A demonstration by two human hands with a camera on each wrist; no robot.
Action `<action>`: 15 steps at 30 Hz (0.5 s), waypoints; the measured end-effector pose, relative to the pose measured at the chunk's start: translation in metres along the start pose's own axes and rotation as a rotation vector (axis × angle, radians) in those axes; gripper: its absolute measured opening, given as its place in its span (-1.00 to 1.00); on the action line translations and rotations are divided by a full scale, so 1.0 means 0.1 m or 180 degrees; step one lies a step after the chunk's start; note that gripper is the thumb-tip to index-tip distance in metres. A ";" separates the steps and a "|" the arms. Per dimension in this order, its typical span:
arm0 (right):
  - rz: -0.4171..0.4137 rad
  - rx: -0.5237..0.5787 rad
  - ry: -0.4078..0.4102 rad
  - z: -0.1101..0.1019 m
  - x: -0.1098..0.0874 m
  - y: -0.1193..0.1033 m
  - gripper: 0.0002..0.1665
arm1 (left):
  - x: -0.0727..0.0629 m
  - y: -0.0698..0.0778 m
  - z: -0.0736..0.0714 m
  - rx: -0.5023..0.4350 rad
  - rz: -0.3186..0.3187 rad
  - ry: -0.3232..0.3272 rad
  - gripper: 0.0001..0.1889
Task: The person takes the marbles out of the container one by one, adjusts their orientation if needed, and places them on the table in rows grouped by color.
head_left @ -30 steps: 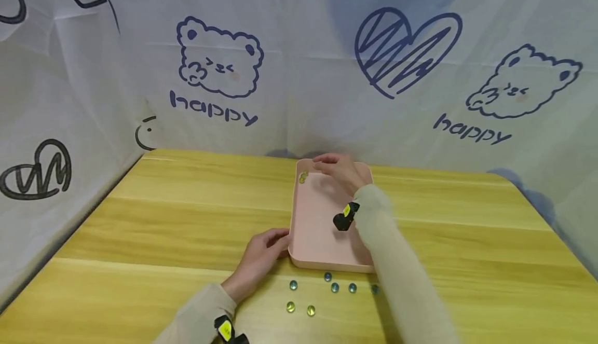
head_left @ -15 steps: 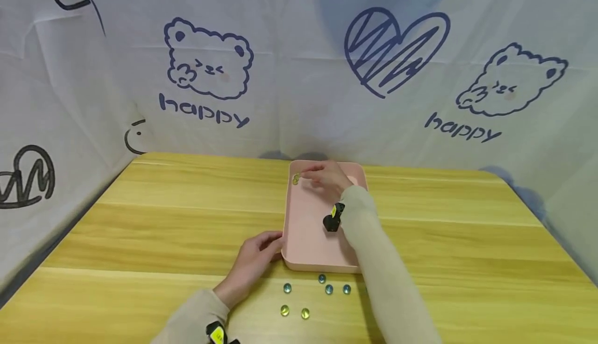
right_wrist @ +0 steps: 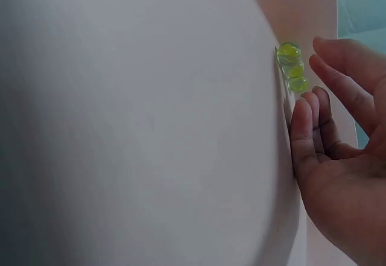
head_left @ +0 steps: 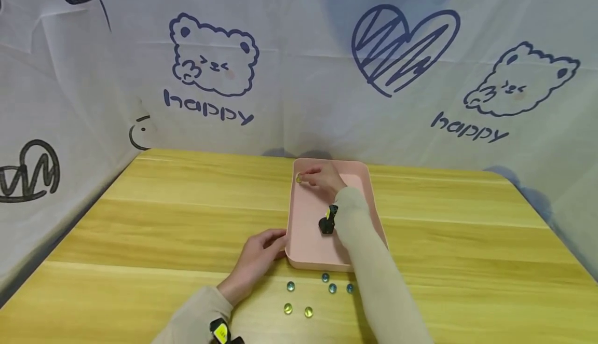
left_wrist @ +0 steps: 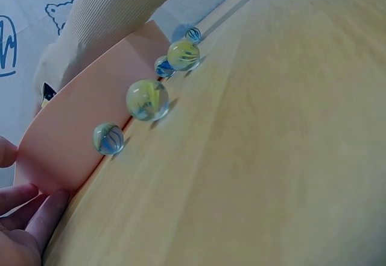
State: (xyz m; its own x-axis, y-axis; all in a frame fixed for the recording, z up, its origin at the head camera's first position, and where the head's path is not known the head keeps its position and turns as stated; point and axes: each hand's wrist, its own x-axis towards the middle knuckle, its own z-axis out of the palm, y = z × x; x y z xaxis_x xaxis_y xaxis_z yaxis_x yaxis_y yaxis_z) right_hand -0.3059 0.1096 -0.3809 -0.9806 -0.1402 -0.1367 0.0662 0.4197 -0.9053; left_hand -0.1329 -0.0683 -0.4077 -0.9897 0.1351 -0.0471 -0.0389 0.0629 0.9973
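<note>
A pink tray (head_left: 313, 230) lies on the table, with a small cluster of yellow-green glass marbles (right_wrist: 293, 67) against its wall at the far left corner. My right hand (head_left: 323, 177) reaches into the tray beside them. In the right wrist view its thumb and fingers are apart, the fingertips right by the marbles, nothing held between them. The fingertips of my left hand (head_left: 257, 255) touch the outside of the tray near its front left corner. Two yellow marbles (left_wrist: 148, 99) and several blue marbles (left_wrist: 108, 139) lie on the table before the tray's front wall.
The wood-grain table (head_left: 187, 209) reaches back to a white cloth (head_left: 303, 95) with blue drawings. More cloth hangs along the left side. My right forearm (head_left: 369, 261) passes over the tray's front right part and partly hides it.
My right hand has moved left and down inside the tray, up to the yellow-green marbles. The left hand stays at the tray's side. The head view has shifted slightly.
</note>
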 end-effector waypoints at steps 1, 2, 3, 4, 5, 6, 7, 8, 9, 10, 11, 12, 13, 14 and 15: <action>0.0001 0.0012 0.0001 0.01 0.01 0.01 -0.74 | 0.00 0.00 0.00 0.0028 -0.0002 0.0005 -0.66; -0.0024 -0.0034 -0.0004 0.02 0.01 0.01 -0.73 | 0.00 0.00 0.00 0.0030 -0.0005 0.0009 -0.67; -0.0054 -0.0114 0.0002 0.03 0.01 0.01 -0.73 | 0.00 0.00 0.00 0.0045 -0.0008 0.0016 -0.67; -0.0075 -0.0182 0.0013 0.03 0.01 0.01 -0.73 | 0.00 0.00 0.00 0.0044 -0.0007 0.0015 -0.67; -0.0111 -0.0259 0.0026 0.04 0.01 0.01 -0.73 | 0.01 0.01 -0.01 0.0049 -0.0002 0.0015 -0.67; -0.0138 -0.0307 0.0035 0.04 0.02 0.01 -0.73 | 0.01 0.00 -0.01 0.0056 0.0007 0.0010 -0.67; -0.0153 -0.0350 0.0060 0.05 0.02 0.02 -0.73 | 0.01 0.01 -0.01 0.0055 0.0009 0.0003 -0.66; -0.0182 -0.0408 0.0079 0.05 0.02 0.02 -0.73 | 0.01 0.01 -0.01 0.0056 0.0008 -0.0004 -0.66; -0.0195 -0.0432 0.0092 0.06 0.02 0.02 -0.74 | 0.01 0.01 -0.01 0.0070 0.0005 -0.0009 -0.66; -0.0211 -0.0450 0.0096 0.06 0.03 0.03 -0.74 | 0.00 0.01 -0.01 0.0070 -0.0002 -0.0012 -0.66; -0.0230 -0.0490 0.0096 0.06 0.03 0.04 -0.75 | 0.00 0.01 -0.01 0.0077 -0.0011 -0.0013 -0.65; -0.0235 -0.0526 0.0091 0.07 0.03 0.04 -0.75 | 0.00 0.01 -0.01 0.0079 -0.0016 -0.0016 -0.65; -0.0255 -0.0601 0.0096 0.07 0.04 0.05 -0.75 | 0.00 0.01 -0.01 0.0062 -0.0028 -0.0014 -0.66; -0.0274 -0.0671 0.0095 0.06 0.04 0.05 -0.76 | 0.00 0.01 0.00 0.0058 -0.0028 -0.0012 -0.66; -0.0272 -0.0702 0.0090 0.06 0.05 0.05 -0.77 | 0.00 0.01 0.00 0.0059 -0.0028 -0.0011 -0.66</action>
State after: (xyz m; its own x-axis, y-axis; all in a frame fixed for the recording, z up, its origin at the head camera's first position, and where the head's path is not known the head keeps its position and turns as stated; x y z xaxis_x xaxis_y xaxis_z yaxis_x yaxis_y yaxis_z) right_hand -0.3089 0.1054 -0.3889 -0.9859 -0.1597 -0.0491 -0.0561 0.5935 -0.8029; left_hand -0.1329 -0.0683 -0.4069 -0.9889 0.1379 -0.0560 -0.0449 0.0823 0.9956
